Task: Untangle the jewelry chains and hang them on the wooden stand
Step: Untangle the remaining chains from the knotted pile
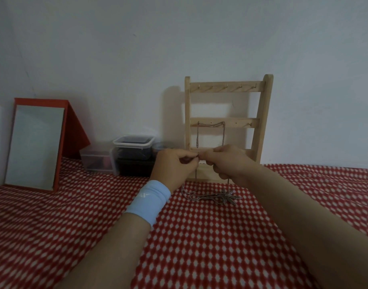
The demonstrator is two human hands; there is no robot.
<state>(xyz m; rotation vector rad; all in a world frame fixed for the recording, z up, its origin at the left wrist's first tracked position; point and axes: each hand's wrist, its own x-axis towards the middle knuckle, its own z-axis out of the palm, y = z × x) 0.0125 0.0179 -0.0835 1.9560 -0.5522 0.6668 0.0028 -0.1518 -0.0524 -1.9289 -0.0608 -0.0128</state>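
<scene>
A wooden stand point(262, 113) with three hook rails leans against the white wall. One silver chain point(211, 125) hangs from two hooks on its middle rail. In front of the stand's lower rail my left hand point(174, 165) and my right hand point(231, 163) meet fingertip to fingertip, each pinching an end of a thin silver necklace. Its strands drop from both hands to the cloth, where the rest of the necklace with a leaf-shaped pendant point(216, 197) lies in a loose heap. A light blue wristband sits on my left wrist.
A red-and-white patterned cloth point(74, 215) covers the surface. At the left a red-framed mirror point(35, 144) leans on the wall. Clear plastic boxes point(133, 155) with dark contents stand between the mirror and the stand.
</scene>
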